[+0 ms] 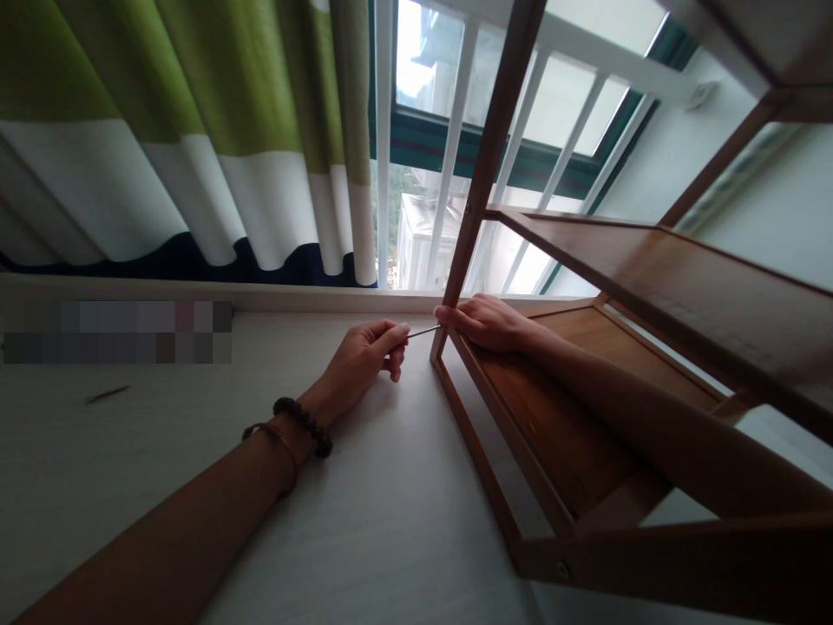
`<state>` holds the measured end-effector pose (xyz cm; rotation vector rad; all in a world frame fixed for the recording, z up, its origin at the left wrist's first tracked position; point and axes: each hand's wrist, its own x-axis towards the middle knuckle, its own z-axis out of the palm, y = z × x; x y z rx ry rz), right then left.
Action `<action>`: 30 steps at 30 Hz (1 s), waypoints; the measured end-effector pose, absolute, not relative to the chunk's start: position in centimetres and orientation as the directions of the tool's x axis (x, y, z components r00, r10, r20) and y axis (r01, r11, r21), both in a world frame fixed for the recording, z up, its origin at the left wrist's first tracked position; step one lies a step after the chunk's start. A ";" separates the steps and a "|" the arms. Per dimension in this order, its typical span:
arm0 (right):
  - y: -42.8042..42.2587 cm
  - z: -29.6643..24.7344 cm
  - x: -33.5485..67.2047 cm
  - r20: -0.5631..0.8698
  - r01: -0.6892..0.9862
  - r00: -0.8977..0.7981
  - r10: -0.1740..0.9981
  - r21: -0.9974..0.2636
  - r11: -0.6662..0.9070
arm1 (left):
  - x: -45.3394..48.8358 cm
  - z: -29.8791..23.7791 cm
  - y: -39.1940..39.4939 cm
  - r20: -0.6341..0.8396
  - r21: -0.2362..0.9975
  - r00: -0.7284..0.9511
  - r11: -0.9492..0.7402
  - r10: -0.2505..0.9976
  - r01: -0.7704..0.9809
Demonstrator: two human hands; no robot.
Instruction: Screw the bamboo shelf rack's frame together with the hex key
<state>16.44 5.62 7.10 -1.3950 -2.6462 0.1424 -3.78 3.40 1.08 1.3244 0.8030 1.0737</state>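
Note:
My left hand (370,351) is closed in a pinch on a thin metal hex key (423,332); the end inside the fingers is hidden. The key's far tip meets the far upright post of a brown wooden shelf rack (487,156), low down near the floor. My right hand (488,323) reaches through the rack and grips it at that same corner. Its fingers lie over the lower shelf board (553,417), with one fingertip at the post beside the key's tip. A round bolt head (563,569) shows on the rack's near lower corner.
Green, white and navy curtains (260,200) hang at the left, next to a window with white bars (452,139). A small thin brown piece (108,394) lies on the pale floor (260,373). The rack's middle shelf (651,269) extends over my right forearm. A blurred-out patch sits by the left wall.

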 end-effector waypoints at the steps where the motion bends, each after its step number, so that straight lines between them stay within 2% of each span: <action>1: 5.6 7.1 16.4 0.084 0.812 -0.557 0.826 -0.153 0.563 | -3.8 1.1 3.4 0.117 0.987 0.335 -0.071 0.935 -0.147; 14: 5.6 7.2 16.3 0.081 0.814 -0.551 0.831 -0.165 0.556 | -3.6 1.2 3.5 0.119 0.990 0.295 -0.090 0.948 -0.110; 22: 5.6 7.1 16.3 0.077 0.813 -0.553 0.830 -0.171 0.557 | -3.9 1.6 3.2 0.330 0.940 0.216 -0.342 0.919 0.018; 26: 5.6 7.1 16.4 0.085 0.807 -0.559 0.825 -0.176 0.565 | -3.4 1.7 3.0 0.360 0.933 0.142 -0.355 0.922 -0.055; 30: 5.5 7.2 16.3 0.091 0.811 -0.552 0.829 -0.172 0.559 | -3.0 1.8 2.9 0.223 0.949 0.144 -0.181 0.964 -0.258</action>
